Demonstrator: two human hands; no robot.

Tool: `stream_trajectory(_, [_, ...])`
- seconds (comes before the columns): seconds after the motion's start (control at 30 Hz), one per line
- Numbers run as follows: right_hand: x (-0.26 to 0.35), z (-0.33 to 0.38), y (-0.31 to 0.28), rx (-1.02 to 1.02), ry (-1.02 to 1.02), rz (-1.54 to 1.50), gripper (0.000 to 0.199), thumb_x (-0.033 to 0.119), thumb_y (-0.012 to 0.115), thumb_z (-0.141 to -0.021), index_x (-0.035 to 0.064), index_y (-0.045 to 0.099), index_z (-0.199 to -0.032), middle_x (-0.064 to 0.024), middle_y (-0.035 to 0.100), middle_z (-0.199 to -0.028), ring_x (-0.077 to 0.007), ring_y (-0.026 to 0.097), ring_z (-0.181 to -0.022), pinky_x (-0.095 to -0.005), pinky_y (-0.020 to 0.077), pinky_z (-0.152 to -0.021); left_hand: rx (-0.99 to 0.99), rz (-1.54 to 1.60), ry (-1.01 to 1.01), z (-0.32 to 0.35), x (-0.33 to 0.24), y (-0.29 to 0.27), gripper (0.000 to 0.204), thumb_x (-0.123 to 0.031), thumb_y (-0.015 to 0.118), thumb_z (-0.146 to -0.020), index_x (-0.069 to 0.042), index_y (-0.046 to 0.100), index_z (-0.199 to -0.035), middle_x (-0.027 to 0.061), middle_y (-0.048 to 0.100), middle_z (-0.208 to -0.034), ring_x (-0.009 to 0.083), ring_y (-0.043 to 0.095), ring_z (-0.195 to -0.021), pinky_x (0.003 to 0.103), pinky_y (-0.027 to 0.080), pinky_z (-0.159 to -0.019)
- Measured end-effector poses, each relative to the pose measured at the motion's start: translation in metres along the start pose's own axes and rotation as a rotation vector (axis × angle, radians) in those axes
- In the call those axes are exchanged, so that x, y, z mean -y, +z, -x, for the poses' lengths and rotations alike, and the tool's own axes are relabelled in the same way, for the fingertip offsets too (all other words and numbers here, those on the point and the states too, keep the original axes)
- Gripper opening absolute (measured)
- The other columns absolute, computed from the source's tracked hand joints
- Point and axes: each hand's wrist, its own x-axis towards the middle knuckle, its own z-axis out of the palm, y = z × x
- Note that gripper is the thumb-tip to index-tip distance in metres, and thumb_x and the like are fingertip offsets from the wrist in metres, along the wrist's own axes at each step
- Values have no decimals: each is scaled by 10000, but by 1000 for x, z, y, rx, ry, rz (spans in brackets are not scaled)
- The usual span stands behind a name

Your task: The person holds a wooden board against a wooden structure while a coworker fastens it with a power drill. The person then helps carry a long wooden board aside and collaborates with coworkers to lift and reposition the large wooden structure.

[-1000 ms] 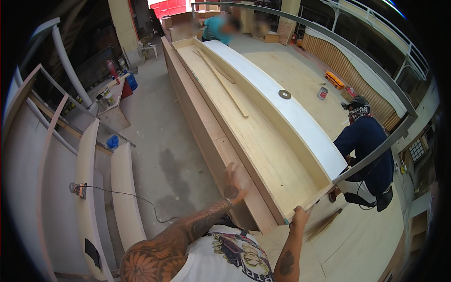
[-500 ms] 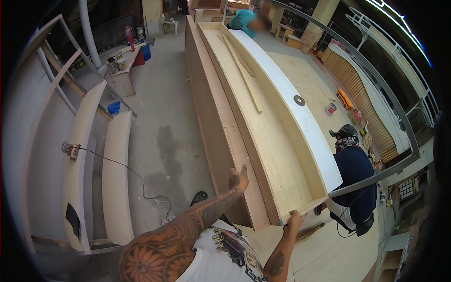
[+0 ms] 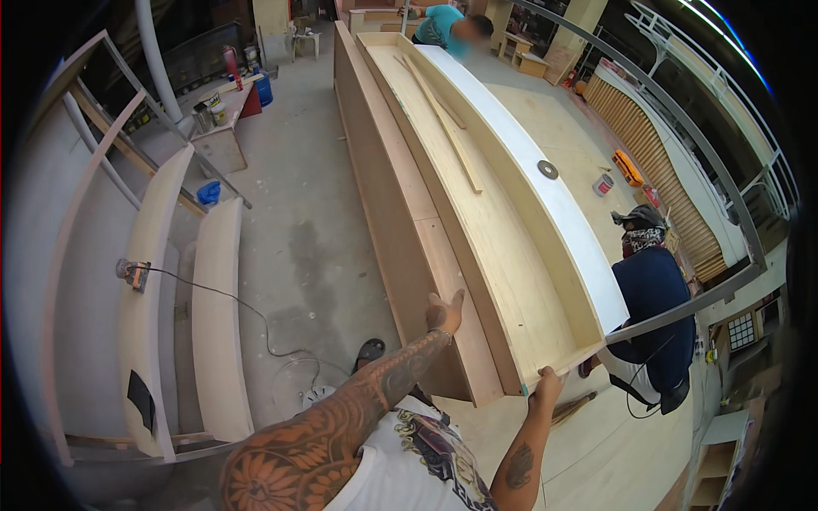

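Note:
A long curved plywood trough [image 3: 477, 213] with a white outer face stretches away from me across the workshop floor. My left hand [image 3: 446, 312] rests flat, fingers apart, against its near left wall. My right hand [image 3: 545, 387] grips the bottom corner of its near end. A loose wooden strip [image 3: 443, 115] lies inside the trough. A person in a dark blue shirt [image 3: 652, 302] crouches at the trough's right side near my end. Another person in a teal shirt [image 3: 443, 24] bends at the far end.
Curved white panels [image 3: 217, 315] stand on the left with a power tool [image 3: 134, 274] and its cable on one. A round disc [image 3: 548, 169], a small can [image 3: 602, 184] and an orange tool [image 3: 630, 168] lie on plywood to the right. A blue container [image 3: 208, 193] sits by the left frame.
The view has shifted rightward along the trough. My hands stay on its near end, the left now flatter against the wall. The person in blue remains crouched at the right.

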Motion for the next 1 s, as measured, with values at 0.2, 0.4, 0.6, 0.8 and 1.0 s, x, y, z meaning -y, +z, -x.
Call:
stream_trajectory(0.2, [-3,5,6,-104,-72,90,721,-55,462,-678,29,304,-1376,-160,511,-1159,-285,539,-1020,-353,456,-854,-6,10,15,-2,5,3,865,-557,650,-761,121,403,-1237,358,540,-1154,460,555,-1081,474,446,-928])
stream_trajectory(0.4, [3,16,10,-89,-57,18,811,-57,468,-642,-8,242,-1420,-185,435,-1298,-297,451,-1174,-329,330,-1003,43,-29,58,0,3,-4,931,-573,666,-738,136,365,-1261,357,502,-1218,441,533,-1130,454,430,-958])
stream_trajectory(0.6, [9,19,12,-95,-98,86,827,-39,474,-662,19,214,-1445,-192,431,-1310,-290,458,-1171,-331,347,-993,104,6,44,-6,4,3,932,-564,664,-751,144,350,-1269,352,491,-1226,438,512,-1152,444,411,-977])
stream_trajectory(0.8, [25,28,20,-162,-75,73,839,-36,476,-677,27,189,-1463,-191,463,-1292,-282,508,-1109,-309,384,-958,42,-69,71,-6,3,9,926,-544,670,-764,154,340,-1275,335,479,-1250,416,503,-1164,414,395,-993])
stream_trajectory(1.0, [25,33,20,-207,-62,-15,820,-34,468,-696,22,191,-1466,-180,472,-1287,-261,508,-1099,-288,375,-956,48,-85,56,2,-1,8,956,-556,684,-747,160,344,-1281,330,463,-1278,409,476,-1194,399,375,-1009])
